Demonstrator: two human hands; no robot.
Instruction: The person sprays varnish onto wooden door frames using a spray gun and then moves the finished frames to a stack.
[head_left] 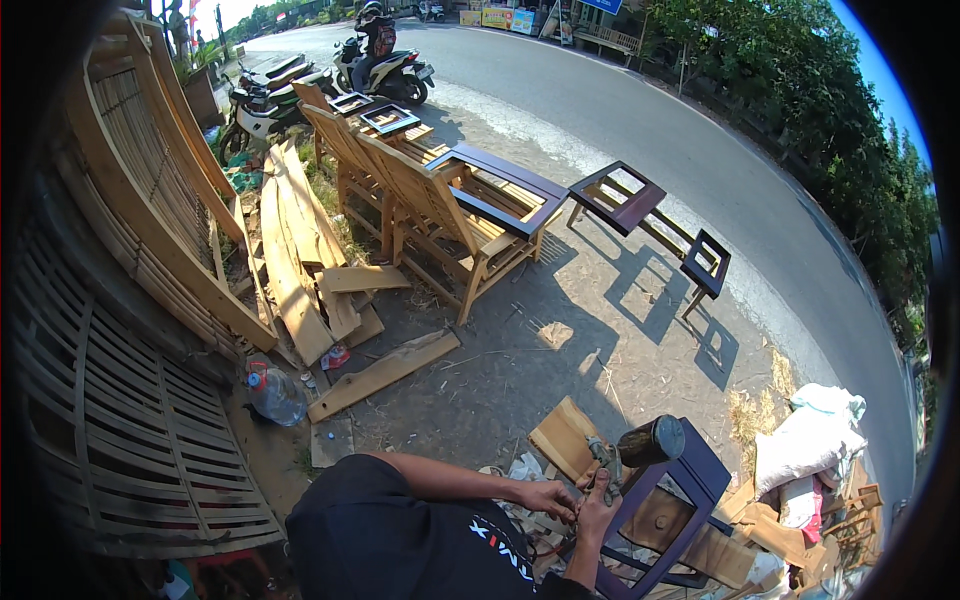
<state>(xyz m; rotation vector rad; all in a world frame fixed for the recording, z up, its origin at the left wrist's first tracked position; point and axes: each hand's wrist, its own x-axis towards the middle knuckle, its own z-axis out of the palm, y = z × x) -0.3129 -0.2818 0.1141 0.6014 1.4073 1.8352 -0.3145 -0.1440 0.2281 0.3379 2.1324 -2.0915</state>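
Observation:
My right hand [597, 515] is wrapped round a spray gun [604, 458], its greyish body tilted up and its dark round cup [652, 441] out to the right. Close against it, my left hand [549, 499] has its fingers pinched together at the back of the gun. What those fingertips hold is too small to make out. Just right of the gun and partly behind its cup stands a dark purple-brown wooden frame [706, 468] with an open middle. A pale wooden board [566, 436] lies beyond the gun.
Wooden benches [425, 190] carry more dark frames [497, 183] ahead. Planks [290, 250] and a large plastic bottle [275, 397] lie on the left. White sacks [812, 440] and wood scraps sit at right. Parked motorbikes [265, 105] and a rider [380, 45] are near the road.

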